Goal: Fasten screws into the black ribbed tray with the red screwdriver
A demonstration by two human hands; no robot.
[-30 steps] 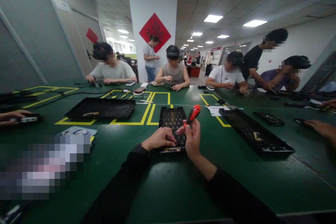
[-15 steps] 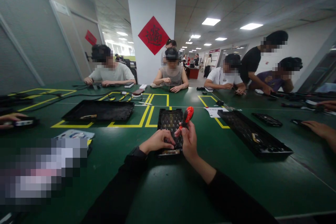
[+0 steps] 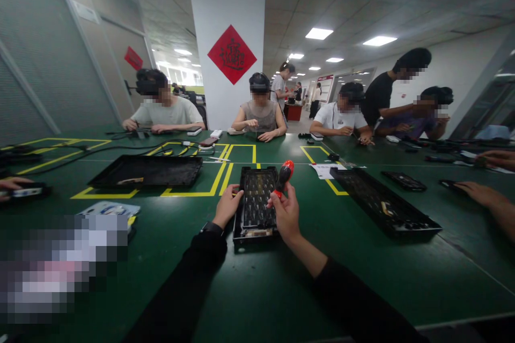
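Right in front of me on the green table is a black plastic case (image 3: pixel 256 201), with rows of small shiny pieces or slots inside. A pale strip (image 3: pixel 259 233) lies along its near end. My left hand (image 3: pixel 228 205) grips the left side of the case, its thumb on the rim. Over the right side, my right hand (image 3: pixel 287 213) is closed around a red and black screwdriver (image 3: pixel 285 172), held handle up. Its lower end is hidden by my fingers.
Large black trays stand at left (image 3: pixel 147 172) and right (image 3: pixel 386 206), with small pieces inside. A printed packet (image 3: pixel 110 209) lies near left. White paper (image 3: pixel 324 171) and a black case (image 3: pixel 403 181) are to the right. Cables run at far left; co-workers sit around the table.
My left hand has moved from above the case's near end to its left side. The case now sits slightly nearer me. My right hand still holds the screwdriver.
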